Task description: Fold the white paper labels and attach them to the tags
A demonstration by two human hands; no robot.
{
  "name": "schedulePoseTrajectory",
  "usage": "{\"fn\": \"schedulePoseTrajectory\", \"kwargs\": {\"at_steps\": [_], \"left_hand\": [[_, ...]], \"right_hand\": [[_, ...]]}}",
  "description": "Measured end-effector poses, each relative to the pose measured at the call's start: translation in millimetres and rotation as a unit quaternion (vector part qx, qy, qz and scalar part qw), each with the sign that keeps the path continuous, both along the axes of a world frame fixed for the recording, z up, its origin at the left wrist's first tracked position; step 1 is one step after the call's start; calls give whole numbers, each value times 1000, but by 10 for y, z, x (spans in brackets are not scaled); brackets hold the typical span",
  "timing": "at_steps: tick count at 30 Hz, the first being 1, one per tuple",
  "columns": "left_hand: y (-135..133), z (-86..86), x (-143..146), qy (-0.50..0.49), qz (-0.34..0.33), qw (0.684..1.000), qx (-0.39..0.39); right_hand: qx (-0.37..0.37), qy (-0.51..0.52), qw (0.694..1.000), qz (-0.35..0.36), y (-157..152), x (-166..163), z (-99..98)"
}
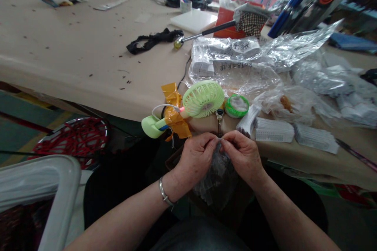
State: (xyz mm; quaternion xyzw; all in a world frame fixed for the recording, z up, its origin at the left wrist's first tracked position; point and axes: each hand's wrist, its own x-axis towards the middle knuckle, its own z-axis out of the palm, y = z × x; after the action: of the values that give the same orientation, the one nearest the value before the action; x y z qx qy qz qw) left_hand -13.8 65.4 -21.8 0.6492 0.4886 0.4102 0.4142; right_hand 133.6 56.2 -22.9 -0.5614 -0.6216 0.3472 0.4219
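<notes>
My left hand (200, 157) and my right hand (242, 154) meet just off the table's front edge, thumbs and forefingers pinched together. Whatever lies between the fingertips is too small to make out. A thin metal fitting (219, 119) stands right behind the fingertips at the edge. Below the hands, crumpled clear plastic (216, 178) shows between my knees. A pale green fan (203, 99), fixed with orange tape (176, 115), is to the left. Right of the fitting sits a round green tub (236, 106) with white stuff inside.
Stacks of white labels (273, 130) lie along the right edge, with plastic-wrapped bundles (229, 68) behind. A metal rod with a dark handle (203, 33) and a black cloth strip (154, 41) lie farther back. A white-rimmed bin (72, 172) and a red-strung stool (73, 141) stand at left.
</notes>
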Motion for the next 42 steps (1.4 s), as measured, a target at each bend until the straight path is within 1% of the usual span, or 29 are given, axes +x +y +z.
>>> {"fn": "schedulePoseTrajectory", "kwargs": {"at_steps": [6, 11, 13, 15, 17, 19, 21, 22, 24, 27, 30, 32, 35, 37, 39, 40, 42], "left_hand": [[19, 27, 8, 1, 10, 1000, 0], [-78, 35, -31, 15, -12, 1000, -19], [-118, -12, -61, 27, -12, 999, -34], [-137, -91, -92, 36, -14, 998, -46], [-135, -184, -114, 48, -11, 998, -50], [-129, -265, -120, 64, 7, 997, -52], [-134, -320, -111, 74, 9, 996, -57], [-142, -338, -102, 78, 3, 995, -62], [-170, -362, -78, 81, -7, 994, -73], [-221, -390, -35, 76, -18, 993, -91], [-253, -390, 18, 52, -25, 993, -100], [-254, -355, 67, 25, -32, 993, -108], [-231, -247, 171, -22, -46, 989, -138], [-211, -154, 257, -57, -54, 980, -182], [-197, -60, 349, -122, -69, 956, -259], [-191, -16, 394, -171, -78, 933, -307], [-180, 57, 480, -283, -99, 872, -388]], "right_hand": [[7, 13, 1000, -6, 10, -10, 4], [-9, -5, 1000, 15, -138, 50, -22], [16, -52, 998, 22, -222, 133, 2], [81, -123, 989, 13, -279, 259, 45], [175, -207, 962, -25, -286, 410, 83], [254, -295, 918, -75, -246, 553, 85], [292, -371, 874, -111, -185, 650, 38], [298, -399, 859, -119, -156, 675, -2], [304, -425, 843, -125, -113, 687, -94], [324, -415, 839, -136, -97, 661, -206], [335, -388, 847, -138, -110, 659, -239], [338, -369, 856, -133, -115, 680, -228], [345, -335, 867, -132, -112, 719, -182], [350, -316, 871, -137, -124, 728, -138], [353, -302, 875, -133, -169, 712, -86], [354, -296, 879, -124, -208, 694, -62], [350, -286, 887, -94, -319, 639, -23]]}}
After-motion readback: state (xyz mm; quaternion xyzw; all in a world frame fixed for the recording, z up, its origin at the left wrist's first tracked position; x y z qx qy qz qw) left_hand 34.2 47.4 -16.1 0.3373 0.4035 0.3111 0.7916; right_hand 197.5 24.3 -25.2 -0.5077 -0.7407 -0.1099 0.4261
